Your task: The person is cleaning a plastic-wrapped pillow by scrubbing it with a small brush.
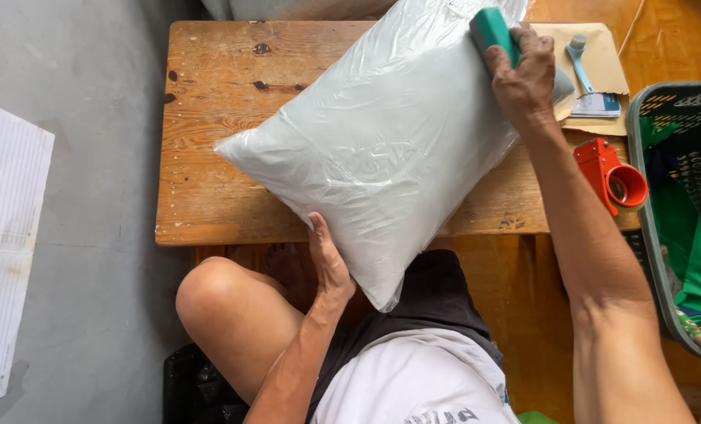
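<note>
My right hand (pixel 527 78) grips a teal plastic block (pixel 492 30) upper right; left hand (pixel 328 263), fingers flat, braces the glossy, crinkled grey plastic-wrapped parcel (pixel 382 149) at centre.

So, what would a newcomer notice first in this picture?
A big pale plastic bag fills the middle, lying on a low wooden table. The right hand presses a teal tool on its top corner, and the left hand steadies its lower edge. A red tape dispenser lies at right.

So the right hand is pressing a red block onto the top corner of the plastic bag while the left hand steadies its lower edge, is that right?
Not quite: the head view shows the block is teal, not red. The right hand does press it onto the plastic bag at the top corner, while the left hand steadies its lower edge.
</note>
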